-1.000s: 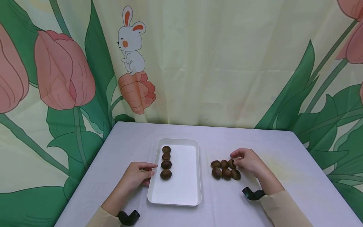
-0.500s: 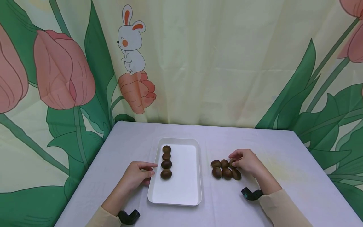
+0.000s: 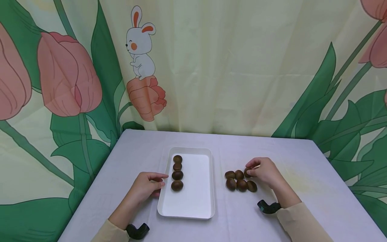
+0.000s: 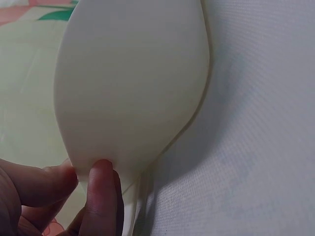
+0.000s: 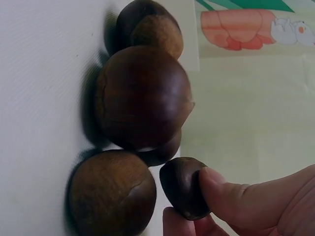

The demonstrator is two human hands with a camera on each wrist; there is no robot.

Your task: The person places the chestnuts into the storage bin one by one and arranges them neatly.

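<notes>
1 chestnut (image 5: 181,188) — in right hand (image 3: 263,170)

In the head view, the right hand (image 3: 263,172) partly covers the small, glossy dark-brown chestnut (image 3: 246,172) it pinches. In its wrist view, the round, dull-brown chestnut (image 5: 113,194) beside the fingertips is cut by the bottom edge. By the left hand (image 3: 142,186), the smooth white rectangular tray (image 4: 130,73) runs past the left wrist view's top edge.
</notes>
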